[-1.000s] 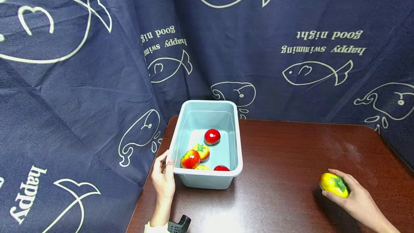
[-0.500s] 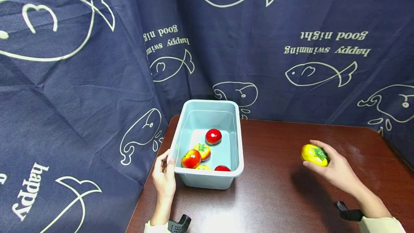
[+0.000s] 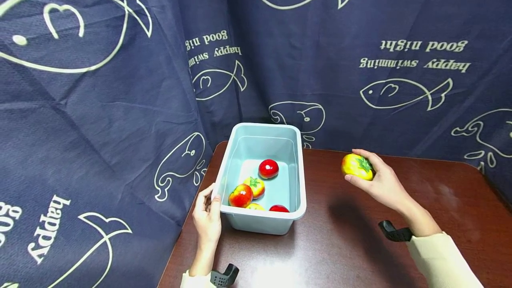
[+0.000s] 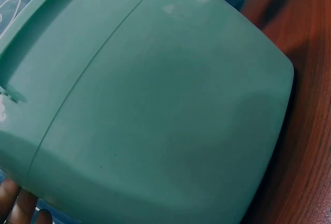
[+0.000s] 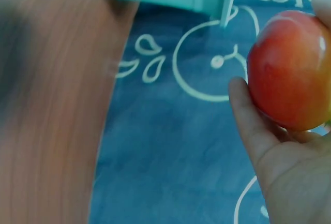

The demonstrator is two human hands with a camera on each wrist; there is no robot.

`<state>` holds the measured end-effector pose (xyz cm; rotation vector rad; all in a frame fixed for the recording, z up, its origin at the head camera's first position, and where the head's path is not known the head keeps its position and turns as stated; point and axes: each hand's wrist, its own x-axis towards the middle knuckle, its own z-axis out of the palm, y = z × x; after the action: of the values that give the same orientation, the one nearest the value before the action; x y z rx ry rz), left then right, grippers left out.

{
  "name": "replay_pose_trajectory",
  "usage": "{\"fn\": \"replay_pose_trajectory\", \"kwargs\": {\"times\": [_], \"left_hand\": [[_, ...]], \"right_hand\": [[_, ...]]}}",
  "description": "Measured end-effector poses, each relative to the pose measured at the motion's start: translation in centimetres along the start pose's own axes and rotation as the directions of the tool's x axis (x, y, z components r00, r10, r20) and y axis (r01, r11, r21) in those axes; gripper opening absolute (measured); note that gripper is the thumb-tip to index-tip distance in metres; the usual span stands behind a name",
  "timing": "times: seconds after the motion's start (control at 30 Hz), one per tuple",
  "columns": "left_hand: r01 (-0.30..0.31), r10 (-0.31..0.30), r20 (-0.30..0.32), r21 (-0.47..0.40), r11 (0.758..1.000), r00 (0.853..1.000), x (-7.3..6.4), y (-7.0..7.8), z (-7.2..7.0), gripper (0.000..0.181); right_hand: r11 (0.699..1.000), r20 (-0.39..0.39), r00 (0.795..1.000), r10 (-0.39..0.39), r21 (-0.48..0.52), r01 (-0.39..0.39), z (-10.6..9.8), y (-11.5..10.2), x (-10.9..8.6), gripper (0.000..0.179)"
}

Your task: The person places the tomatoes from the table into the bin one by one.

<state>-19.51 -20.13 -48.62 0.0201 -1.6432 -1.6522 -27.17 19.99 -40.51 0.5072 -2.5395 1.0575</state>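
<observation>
My right hand [image 3: 386, 186] grips a yellow-and-red toy tomato [image 3: 356, 166] with a green leafy top, held above the table to the right of the bin. Its red underside shows in the right wrist view, thumb and fingers around it. My left hand [image 3: 208, 221] holds the light blue plastic bin [image 3: 260, 225] at its near-left rim, thumb on the rim. Inside lie a red fruit [image 3: 268, 169], a red-orange one [image 3: 241, 195] and a yellow one with green leaves [image 3: 256, 186]. The near rim partly hides more fruit. The bin's outer wall [image 4: 165, 100] fills the left wrist view.
A brown wooden table [image 3: 320, 252] carries the bin at its left side. Dark blue cloth [image 3: 312, 57] with white fish drawings hangs behind and to the left, close to the table's edges.
My right hand has lifted the toy tomato off the right side of the table and carried it left and farther back, towards the bin. My left hand stays at the bin's rim.
</observation>
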Motion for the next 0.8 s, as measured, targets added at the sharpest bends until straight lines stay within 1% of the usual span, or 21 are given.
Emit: {"fn": "replay_pose_trajectory", "kwargs": {"times": [0.07,0.13,0.2,0.23,0.3,0.43,0.5,0.7,0.8], "left_hand": [[0.002,-0.002,0.000,0.001,1.000,1.000,0.0,0.4,0.0,0.030],[0.005,-0.005,-0.002,0.010,1.000,1.000,0.0,0.4,0.0,0.030],[0.022,-0.022,-0.005,0.018,1.000,1.000,0.0,0.4,0.0,0.030],[0.027,-0.027,-0.006,0.024,0.999,1.000,0.0,0.4,0.0,0.030],[0.034,-0.034,-0.009,0.030,0.999,0.999,0.0,-0.5,-0.2,0.030],[0.040,-0.039,-0.007,0.021,0.999,0.999,0.1,-0.3,0.0,0.031],[0.037,-0.037,-0.001,0.008,0.999,0.999,0.1,0.1,0.1,0.031],[0.026,-0.026,0.006,-0.007,1.000,1.000,0.2,2.4,0.4,0.029],[0.016,-0.016,0.009,0.006,1.000,1.000,0.2,2.9,0.5,0.028]], "right_hand": [[1.000,0.001,1.000,-0.024,0.019,0.023,0.6,-0.6,0.7,0.071],[0.998,0.004,0.999,-0.047,0.029,0.047,1.1,-1.1,1.4,0.070],[0.997,0.008,0.998,-0.069,0.030,0.069,1.6,-1.7,2.1,0.069],[0.997,0.014,0.997,-0.075,0.033,0.075,1.8,-1.9,2.4,0.069],[0.995,0.027,0.996,-0.087,0.041,0.086,2.2,-2.5,3.0,0.068],[0.994,0.054,0.993,-0.103,0.054,0.100,2.9,-3.4,3.8,0.068],[0.993,0.065,0.992,-0.109,0.060,0.105,3.2,-3.8,4.0,0.068],[0.989,0.125,0.987,-0.106,0.112,0.092,4.4,-5.1,4.9,0.069],[0.986,0.155,0.982,-0.110,0.138,0.089,5.0,-5.8,5.1,0.069]]}}
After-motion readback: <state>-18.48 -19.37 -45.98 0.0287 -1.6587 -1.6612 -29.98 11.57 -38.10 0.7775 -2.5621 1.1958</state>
